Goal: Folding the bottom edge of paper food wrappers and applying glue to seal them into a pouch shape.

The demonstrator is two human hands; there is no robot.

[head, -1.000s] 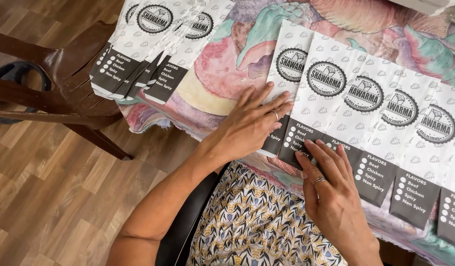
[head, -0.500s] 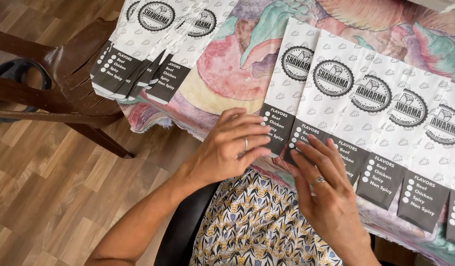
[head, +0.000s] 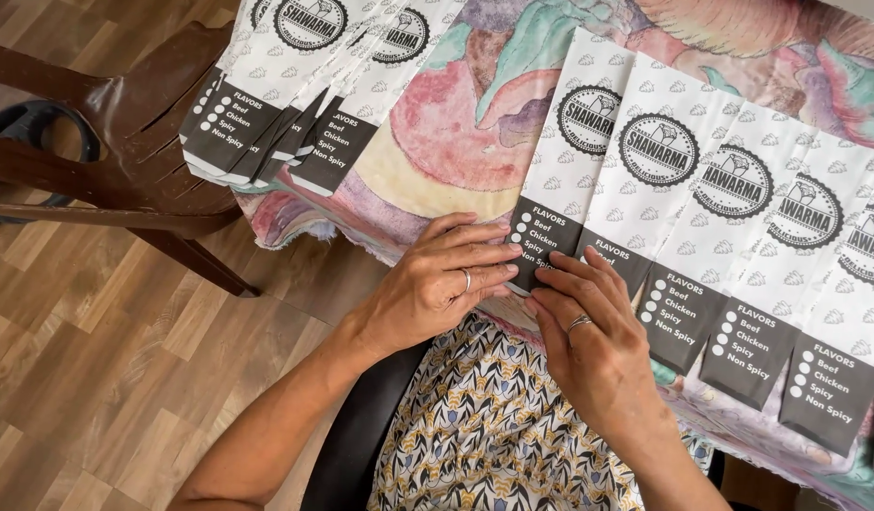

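At the far left stood a brown wooden chair (head: 125, 142), and just right of it a fanned stack of white paper bags with dark printed ends (head: 286, 104) lay at the edge of the flower-patterned tablecloth (head: 437, 142). The left hand (head: 437, 284) lay curled, its fingers closed on the dark lower end of the leftmost bag (head: 560, 189) in an overlapping row of bags (head: 740, 237). The right hand (head: 598, 350) pinched the same end from below.

Left hand (head: 432, 289) and right hand (head: 593, 345) lie palm-down, fingertips nearly meeting; fingers seemingly pinched together.
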